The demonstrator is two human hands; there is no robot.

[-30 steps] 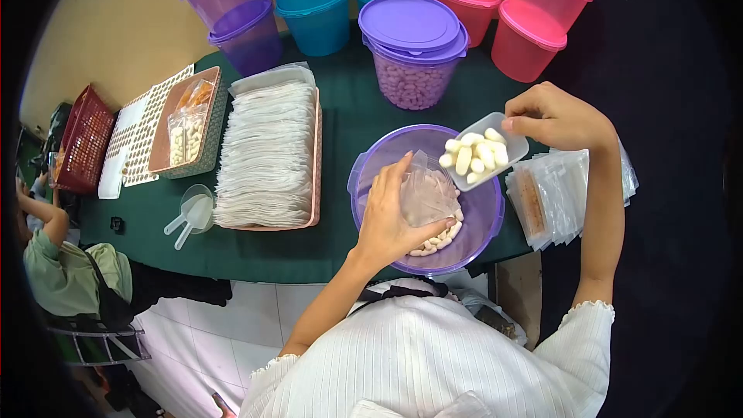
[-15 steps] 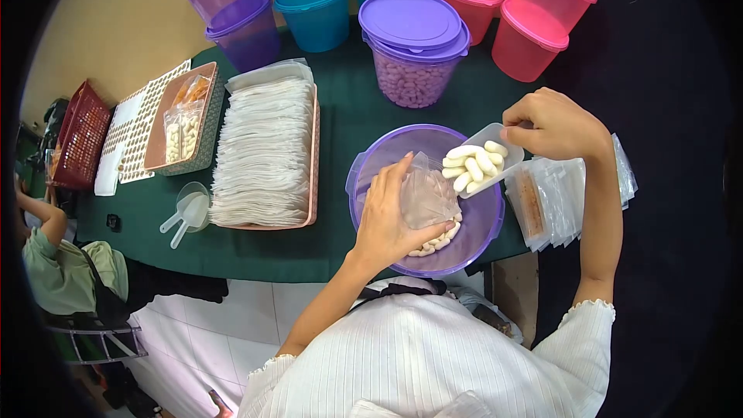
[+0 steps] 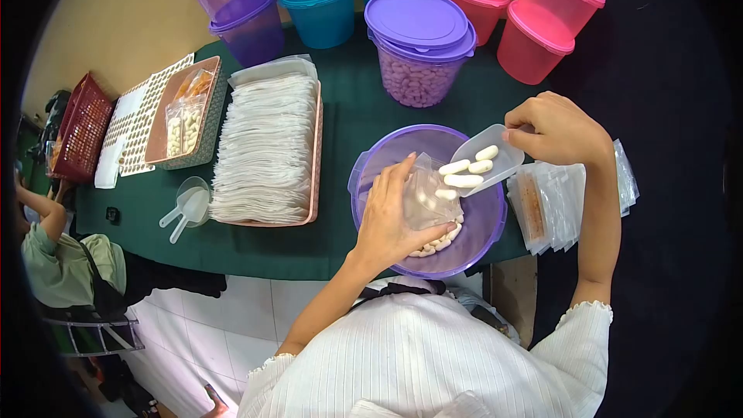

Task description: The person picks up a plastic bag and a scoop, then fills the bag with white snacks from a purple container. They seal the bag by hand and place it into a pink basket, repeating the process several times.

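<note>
My left hand (image 3: 385,209) grips a clear plastic bag (image 3: 426,205), its mouth turned toward the right. Pale finger-shaped snack pieces (image 3: 463,181) lie at the tip of a translucent scoop (image 3: 505,156), and some show inside the bag. My right hand (image 3: 553,130) is closed around the scoop's handle end and holds it tilted down to the bag mouth. Both hands are over an open purple tub (image 3: 489,234). More pale pieces (image 3: 441,242) rest at the tub's bottom, partly hidden by the bag and my left hand.
Behind stands a lidded purple tub (image 3: 418,77) full of pieces, with stacked tubs (image 3: 534,42) beyond. To the left are a basket of flat bags (image 3: 263,147), spare scoops (image 3: 188,209) and a tray (image 3: 157,156). Filled packets (image 3: 549,201) lie right. Another person (image 3: 73,263) sits far left.
Most of the pieces have slid off the scoop, leaving only several at its tip. Pieces now show inside the bag. Both hands keep nearly the same place.
</note>
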